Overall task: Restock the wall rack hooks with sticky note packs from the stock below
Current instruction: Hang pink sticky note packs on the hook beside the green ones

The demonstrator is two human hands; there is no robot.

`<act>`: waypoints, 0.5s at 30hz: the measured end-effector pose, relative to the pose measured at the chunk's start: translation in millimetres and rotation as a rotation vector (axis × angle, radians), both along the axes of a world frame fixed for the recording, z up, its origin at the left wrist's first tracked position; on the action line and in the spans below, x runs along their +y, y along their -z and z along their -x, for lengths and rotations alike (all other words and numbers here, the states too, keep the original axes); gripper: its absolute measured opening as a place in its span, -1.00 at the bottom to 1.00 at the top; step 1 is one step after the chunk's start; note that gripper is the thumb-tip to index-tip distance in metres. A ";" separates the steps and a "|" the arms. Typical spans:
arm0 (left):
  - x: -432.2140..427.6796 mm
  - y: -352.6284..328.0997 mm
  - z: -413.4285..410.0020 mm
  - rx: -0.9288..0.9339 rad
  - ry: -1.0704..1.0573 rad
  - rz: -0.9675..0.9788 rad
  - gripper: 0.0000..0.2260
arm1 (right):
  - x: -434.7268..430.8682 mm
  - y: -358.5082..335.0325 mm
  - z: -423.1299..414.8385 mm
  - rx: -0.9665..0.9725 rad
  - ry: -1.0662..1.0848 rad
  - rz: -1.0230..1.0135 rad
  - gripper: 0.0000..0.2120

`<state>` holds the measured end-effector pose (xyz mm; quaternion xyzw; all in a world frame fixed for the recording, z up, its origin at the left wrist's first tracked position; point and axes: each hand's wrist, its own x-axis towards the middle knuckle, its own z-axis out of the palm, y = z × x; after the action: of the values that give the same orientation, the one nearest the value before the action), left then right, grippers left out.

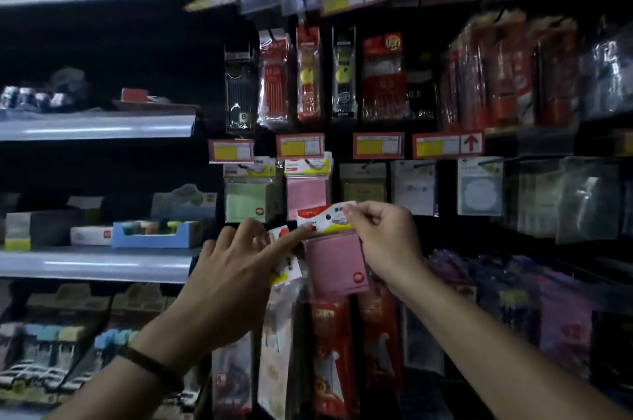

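Pink sticky notes in a clear pack [337,268] hang from our right hand [387,248], just under its knuckles and against the inside of the wrist. The pack's white and red card top [325,217] sticks out to the left of the right fingertips [349,212], which are curled in and pinch the card's upper right corner, with the thumb behind it out of sight. The pack tilts, its card end higher than the notes.

Our left hand [233,268] reaches in from the lower left with its fingers spread and mostly straight. Its index finger [291,238] stretches out to the right, and the tip touches the lower left corner of the card, opposite the right hand's pinch. Just below that finger lies a second pack [286,265] with a white, red and yellow top; we cannot tell whether the left thumb holds it. A dark band [150,366] circles the left wrist.

Straight above the held card, near the fingertips, another pink pack [306,193] hangs on the rack, with a green pack [245,202] to its left above the left fingers. A red and yellow price tag [299,145] sits over them. Red packets [329,351] hang below both hands.
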<state>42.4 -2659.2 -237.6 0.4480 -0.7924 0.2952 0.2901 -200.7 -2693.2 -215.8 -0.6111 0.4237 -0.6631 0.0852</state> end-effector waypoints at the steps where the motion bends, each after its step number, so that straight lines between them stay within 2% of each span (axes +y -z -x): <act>1: -7.7 -3.7 -3.9 0.004 -0.025 0.006 0.02 | -6.3 -4.8 -7.0 0.007 0.004 0.007 -0.83; 9: -60.8 -41.0 -16.7 0.078 -0.100 0.023 -0.11 | -60.5 -49.6 -41.3 -0.071 0.041 0.079 -0.77; 13: -76.7 -48.2 -11.5 0.134 -0.078 0.026 -0.26 | -77.2 -61.9 -42.6 -0.102 0.066 0.097 -0.89; 15: -83.8 -48.8 -8.4 0.149 -0.082 0.023 -0.23 | -78.8 -64.9 -42.0 -0.085 0.088 0.119 -0.85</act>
<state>50.8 -2743.0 -188.8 0.4973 -0.7463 0.2816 0.3411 -158.7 -2772.0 -150.8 -0.5672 0.4062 -0.7155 0.0374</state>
